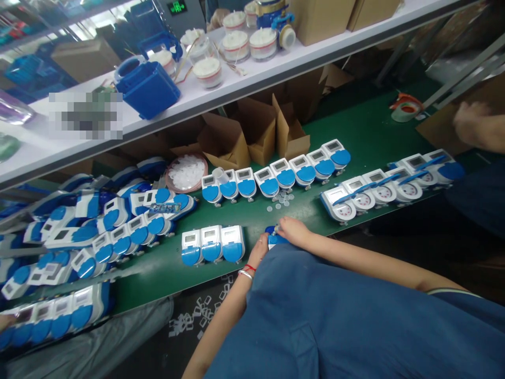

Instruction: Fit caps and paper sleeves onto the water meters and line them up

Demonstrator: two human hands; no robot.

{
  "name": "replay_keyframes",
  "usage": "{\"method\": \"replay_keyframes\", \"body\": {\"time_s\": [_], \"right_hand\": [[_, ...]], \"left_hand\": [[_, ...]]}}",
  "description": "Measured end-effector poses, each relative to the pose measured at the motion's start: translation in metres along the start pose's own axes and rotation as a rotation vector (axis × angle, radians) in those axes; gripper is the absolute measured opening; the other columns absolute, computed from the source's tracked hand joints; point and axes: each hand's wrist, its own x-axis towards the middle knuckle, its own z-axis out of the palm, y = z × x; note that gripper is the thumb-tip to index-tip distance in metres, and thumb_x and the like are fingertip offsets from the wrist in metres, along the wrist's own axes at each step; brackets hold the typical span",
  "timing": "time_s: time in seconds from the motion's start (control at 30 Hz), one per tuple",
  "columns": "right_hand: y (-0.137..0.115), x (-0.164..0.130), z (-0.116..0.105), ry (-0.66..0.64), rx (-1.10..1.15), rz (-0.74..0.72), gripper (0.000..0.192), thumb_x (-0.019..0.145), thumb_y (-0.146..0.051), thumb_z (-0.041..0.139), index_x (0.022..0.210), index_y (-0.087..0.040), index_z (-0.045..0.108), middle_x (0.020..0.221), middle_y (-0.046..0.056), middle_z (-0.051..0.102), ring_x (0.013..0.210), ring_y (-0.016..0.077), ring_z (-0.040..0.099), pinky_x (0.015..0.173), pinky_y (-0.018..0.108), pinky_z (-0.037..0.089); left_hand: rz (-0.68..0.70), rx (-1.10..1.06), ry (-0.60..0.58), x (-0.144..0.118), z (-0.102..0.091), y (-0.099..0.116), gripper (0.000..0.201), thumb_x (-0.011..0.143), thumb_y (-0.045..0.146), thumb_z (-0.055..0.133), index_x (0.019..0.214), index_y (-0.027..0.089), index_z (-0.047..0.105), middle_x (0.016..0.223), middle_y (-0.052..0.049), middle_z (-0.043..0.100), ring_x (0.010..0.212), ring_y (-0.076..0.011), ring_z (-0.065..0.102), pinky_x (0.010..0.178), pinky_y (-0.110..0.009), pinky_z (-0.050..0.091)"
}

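A small blue-and-white meter unit (275, 238) sits at the near edge of the green table (355, 131), pressed between both hands and mostly hidden by them and by the blue garment of the person wearing the camera, so only a sliver of its blue top and white side shows. The right hand (292, 230) lies over it with the fingers curled down onto its top; the left hand (259, 252), a red string and a pale band at its wrist, closes on its near left side, though the fingertips themselves are hard to make out. Just to the left stands a short row of three meters (213, 243), side by side and touching, white display ends away from the viewer, blue caps toward the viewer. Beyond the hands a scatter of small clear discs (281, 200) lies on the table, and behind it a longer row of meters (276, 176) runs slantwise. A round dish of pale pieces (187, 173) sits at that row's left end, in front of open cardboard boxes (252, 131). To the right another row of meters with dial faces (389, 187) stretches toward a co-worker's hand (471, 123), blurred and cut off by the frame edge. On the left a jumbled heap of meters (90, 226) overlaps itself. Small white scraps (201, 310) litter the floor below the table edge.
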Motion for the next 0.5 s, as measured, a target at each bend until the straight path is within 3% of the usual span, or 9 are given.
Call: {"method": "replay_keyframes", "body": {"time_s": [0.1,0.23,0.33,0.4,0.5], "right_hand": [[-0.005,0.002,0.004,-0.002,0.017,0.118,0.037,0.087,-0.044,0.045,0.097,-0.01,0.059,0.092,0.017,0.065,0.088,0.0278,0.062,0.073,0.033,0.046],[-0.001,0.008,0.005,-0.052,0.067,0.107,0.042,0.088,-0.047,0.041,0.095,-0.011,0.062,0.093,0.019,0.065,0.09,0.0301,0.062,0.076,0.037,0.047],[0.011,0.016,0.009,-0.01,0.173,0.085,0.046,0.088,-0.049,0.039,0.102,-0.011,0.062,0.104,0.02,0.062,0.101,0.0303,0.058,0.087,0.04,0.043],[0.02,0.022,0.016,0.002,0.346,0.002,0.045,0.087,-0.047,0.044,0.112,-0.013,0.06,0.117,0.018,0.058,0.112,0.0284,0.052,0.096,0.04,0.038],[0.033,0.029,0.032,-0.153,0.782,-0.131,0.047,0.086,-0.048,0.046,0.12,-0.018,0.058,0.125,0.01,0.056,0.117,0.0249,0.05,0.102,0.037,0.035]], "left_hand": [[0.008,-0.007,0.003,0.0,-0.001,0.0,0.044,0.082,0.018,0.045,0.125,0.014,0.036,0.117,-0.015,0.05,0.109,-0.0237,0.05,0.094,-0.041,0.043],[0.004,-0.014,0.01,-0.001,-0.001,0.001,0.048,0.081,0.022,0.049,0.126,0.015,0.036,0.117,-0.015,0.05,0.109,-0.0239,0.05,0.094,-0.04,0.042],[-0.008,-0.011,0.021,-0.002,0.0,0.001,0.046,0.082,0.019,0.046,0.126,0.014,0.035,0.119,-0.015,0.049,0.111,-0.0236,0.049,0.095,-0.04,0.041],[-0.011,-0.012,0.021,-0.002,0.0,0.001,0.046,0.081,0.019,0.046,0.126,0.015,0.035,0.119,-0.015,0.049,0.11,-0.0237,0.049,0.095,-0.04,0.041],[-0.021,-0.02,0.021,-0.003,0.0,0.002,0.045,0.082,0.02,0.046,0.126,0.015,0.035,0.118,-0.015,0.049,0.107,-0.0235,0.051,0.094,-0.04,0.042]]}}
